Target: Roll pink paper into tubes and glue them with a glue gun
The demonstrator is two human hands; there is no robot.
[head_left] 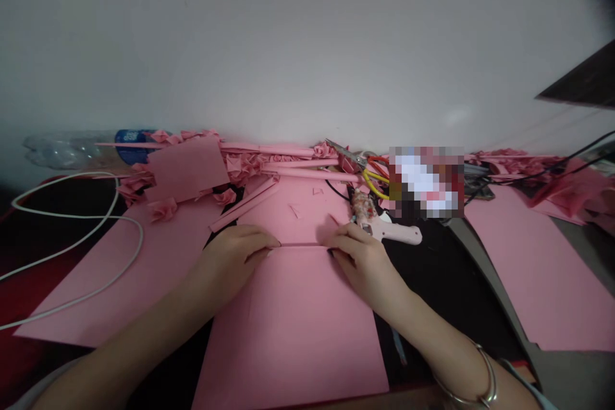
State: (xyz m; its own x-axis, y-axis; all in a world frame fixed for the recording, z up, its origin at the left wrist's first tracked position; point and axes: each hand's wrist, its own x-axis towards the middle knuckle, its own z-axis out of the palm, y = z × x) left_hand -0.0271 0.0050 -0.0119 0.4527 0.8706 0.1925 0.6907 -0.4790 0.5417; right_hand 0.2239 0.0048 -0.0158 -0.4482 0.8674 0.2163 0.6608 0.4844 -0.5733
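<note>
A pink paper sheet (293,320) lies in front of me on the dark table, its far edge rolled or folded into a narrow strip (298,245). My left hand (235,255) presses on the left end of that fold, fingers curled over it. At the right end my right hand (358,256) pinches the same fold with bent fingers. Both hands grip the paper's far edge. A metal bangle (480,378) sits on my right wrist.
A pink glue gun (391,230) lies just right of my right hand. Scissors (368,170), rolled pink paper tubes (307,170) and folded pink paper flowers (163,208) crowd the back. More pink sheets lie left (120,282) and right (542,269). White cable (96,230) and a plastic bottle (91,147) at left.
</note>
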